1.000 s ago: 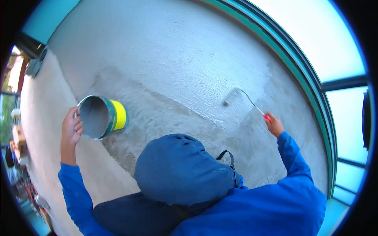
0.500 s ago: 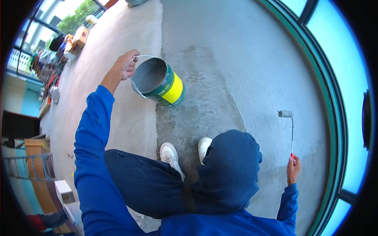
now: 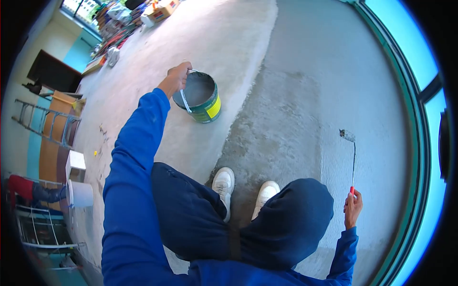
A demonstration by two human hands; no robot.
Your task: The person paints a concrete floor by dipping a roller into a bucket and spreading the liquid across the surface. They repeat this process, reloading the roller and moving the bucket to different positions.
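My left hand (image 3: 179, 77) is closed round the wire handle of a green bucket (image 3: 213, 101) with a yellow label. Grey coating lines the bucket's inside, and its open top faces up toward me. The bucket is over the pale floor (image 3: 191, 138), left of the line where the grey coated floor begins. In my right hand (image 3: 352, 209) is the red grip of a paint roller (image 3: 347, 135), its small sleeve smeared grey and close over the wet grey floor (image 3: 362, 95) on the right. My white shoes (image 3: 223, 186) are on the darker damp strip between.
A green-framed glass wall (image 3: 414, 114) runs along the right. At the left are a ladder (image 3: 45, 124), a white bucket (image 3: 80, 194), a white box (image 3: 75, 164) and part of a person in red and dark clothing (image 3: 21, 188). Cardboard boxes (image 3: 164, 9) and clutter line the back left.
The view has turned left. My left hand has carried the bucket from the edge of the damp strip onto the pale side. The roller stays in my right hand, its head slightly turned.
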